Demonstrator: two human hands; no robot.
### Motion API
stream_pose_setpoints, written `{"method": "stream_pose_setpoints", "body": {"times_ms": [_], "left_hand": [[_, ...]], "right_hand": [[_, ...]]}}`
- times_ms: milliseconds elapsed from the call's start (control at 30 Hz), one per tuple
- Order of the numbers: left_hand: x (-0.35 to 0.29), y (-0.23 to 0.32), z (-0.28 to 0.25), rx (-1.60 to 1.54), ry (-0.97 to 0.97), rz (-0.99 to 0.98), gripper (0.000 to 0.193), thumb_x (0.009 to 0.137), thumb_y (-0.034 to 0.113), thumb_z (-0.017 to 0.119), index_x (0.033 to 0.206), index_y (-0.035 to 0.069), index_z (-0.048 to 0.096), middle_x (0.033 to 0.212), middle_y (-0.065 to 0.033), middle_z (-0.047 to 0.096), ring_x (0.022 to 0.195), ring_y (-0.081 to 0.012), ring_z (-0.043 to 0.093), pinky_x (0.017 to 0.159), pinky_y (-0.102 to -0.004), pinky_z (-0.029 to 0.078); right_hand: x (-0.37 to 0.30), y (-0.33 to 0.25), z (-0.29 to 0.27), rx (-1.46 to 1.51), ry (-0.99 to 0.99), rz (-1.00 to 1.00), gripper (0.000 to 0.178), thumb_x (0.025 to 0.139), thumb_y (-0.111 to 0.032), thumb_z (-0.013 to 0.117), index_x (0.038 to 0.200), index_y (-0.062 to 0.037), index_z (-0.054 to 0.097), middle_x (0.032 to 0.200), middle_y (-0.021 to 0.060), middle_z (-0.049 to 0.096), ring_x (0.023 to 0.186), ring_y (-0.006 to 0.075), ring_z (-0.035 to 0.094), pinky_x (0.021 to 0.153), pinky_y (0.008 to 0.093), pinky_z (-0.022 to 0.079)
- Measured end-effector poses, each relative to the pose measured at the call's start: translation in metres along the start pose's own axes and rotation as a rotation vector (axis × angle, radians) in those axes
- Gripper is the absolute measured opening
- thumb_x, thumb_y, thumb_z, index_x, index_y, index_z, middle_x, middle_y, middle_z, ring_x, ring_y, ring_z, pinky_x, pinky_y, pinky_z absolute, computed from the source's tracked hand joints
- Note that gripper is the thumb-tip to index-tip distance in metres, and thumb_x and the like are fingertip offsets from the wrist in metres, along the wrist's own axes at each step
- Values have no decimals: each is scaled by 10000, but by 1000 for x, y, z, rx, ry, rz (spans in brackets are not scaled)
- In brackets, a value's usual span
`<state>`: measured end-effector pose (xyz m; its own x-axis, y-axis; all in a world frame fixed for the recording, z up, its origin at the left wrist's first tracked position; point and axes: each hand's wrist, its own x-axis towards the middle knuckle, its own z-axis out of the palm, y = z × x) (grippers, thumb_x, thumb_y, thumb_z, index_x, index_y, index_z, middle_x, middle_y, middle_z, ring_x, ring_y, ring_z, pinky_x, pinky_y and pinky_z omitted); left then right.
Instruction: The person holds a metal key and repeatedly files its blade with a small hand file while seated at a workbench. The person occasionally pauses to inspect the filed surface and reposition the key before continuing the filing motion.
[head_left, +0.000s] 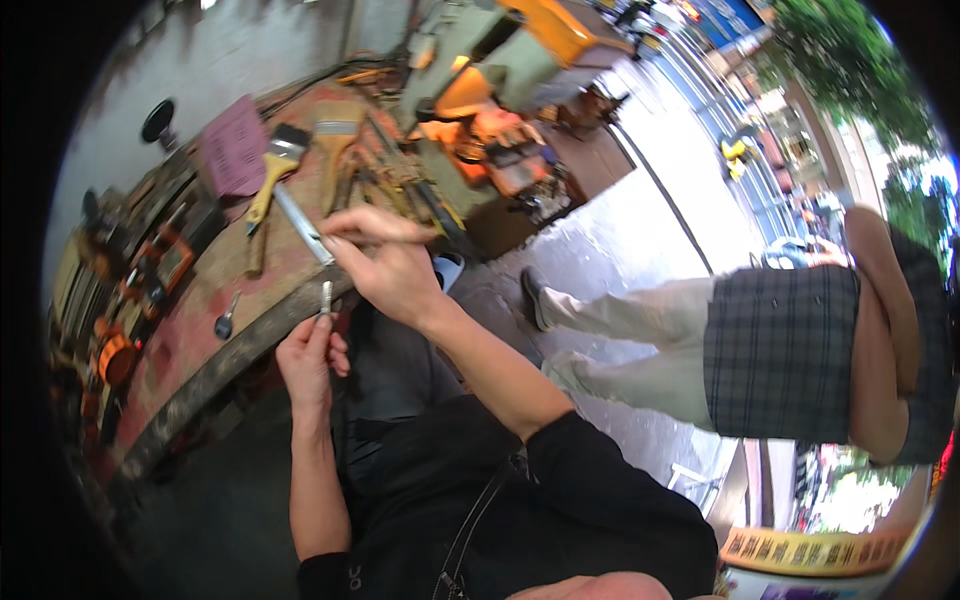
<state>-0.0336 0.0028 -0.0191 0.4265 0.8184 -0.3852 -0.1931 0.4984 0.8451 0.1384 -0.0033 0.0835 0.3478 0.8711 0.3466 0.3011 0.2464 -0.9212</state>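
Note:
My left hand [308,358] is closed in a pinch at the front edge of the workbench [200,365]. Upright between its thumb and fingers is a narrow silver metal piece [326,296], shaped like a key blade. Just above and to the right, my right hand [388,268] pinches a flat silver metal bar [300,222] near its lower end. The bar slants up and left over the bench, apart from the silver piece. A key with a dark head [224,325] lies on the bench left of my left hand.
Two paintbrushes, one with a yellow handle [266,195] and one wooden [336,135], lie behind the bar beside several hand tools [400,185]. A pink paper [234,148] and orange-and-black machine parts [165,262] are at left. A person in plaid shorts [780,350] stands at right.

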Motion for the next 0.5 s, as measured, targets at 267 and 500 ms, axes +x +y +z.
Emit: {"method": "stream_pose_setpoints", "body": {"times_ms": [267, 500], "left_hand": [[5, -6, -3, -17, -13, 52, 235, 1047, 181, 592, 1074, -31, 690, 677, -49, 631, 444, -104, 529, 404, -228, 390], [3, -5, -2, -25, 0, 39, 221, 1040, 180, 602, 1078, -18, 692, 672, -53, 626, 444, -104, 518, 405, -230, 390]], "right_hand": [[-22, -10, -9, 151, -166, 285, 139, 907, -80, 710, 942, 54, 718, 805, 110, 715, 743, 160, 677, 685, 323, 529], [-31, 4, -16, 147, -220, 317, 149, 949, -86, 690, 948, 63, 702, 811, 108, 702, 700, 124, 651, 657, 298, 519]]}}
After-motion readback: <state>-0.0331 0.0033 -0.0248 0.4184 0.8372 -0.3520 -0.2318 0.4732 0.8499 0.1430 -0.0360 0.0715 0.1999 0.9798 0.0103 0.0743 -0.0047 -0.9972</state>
